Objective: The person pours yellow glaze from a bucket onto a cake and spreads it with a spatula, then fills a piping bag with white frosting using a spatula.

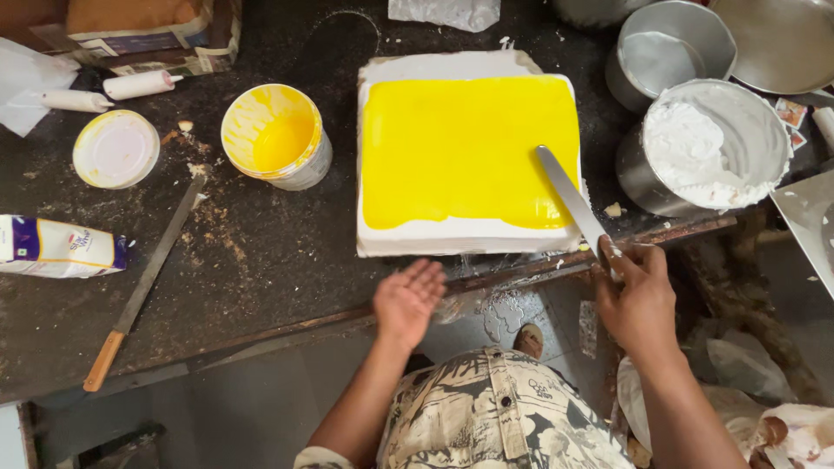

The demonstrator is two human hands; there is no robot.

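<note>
Head view, looking down; I list items by their place relative to the square cake (469, 156).

Surface: I see a dark worktop (261, 260), scuffed and dusted with crumbs and white smears, its worn front edge just below the cake. Beyond that edge I see grey floor (261, 408).

Square cake: white sides, top flooded with glossy yellow glaze, sitting near the worktop's front edge.

Right hand (638, 300): closed around the handle of a long palette knife (569, 195), just off the cake's lower right corner; the blade lies across the glazed top near its right edge.

Left hand (408, 300): empty, fingers spread, palm up, hovering just in front of the cake's lower edge, touching nothing.

Left of the cake: a yellow-stained tub (276, 135); further left its round lid (115, 149); a wooden-handled long knife (143, 282) lying diagonally; a white-and-purple packet (56, 247) at the far left.

Right of the cake: a steel pot of white cream (708, 148); behind it, an empty steel pot (665, 48).
</note>
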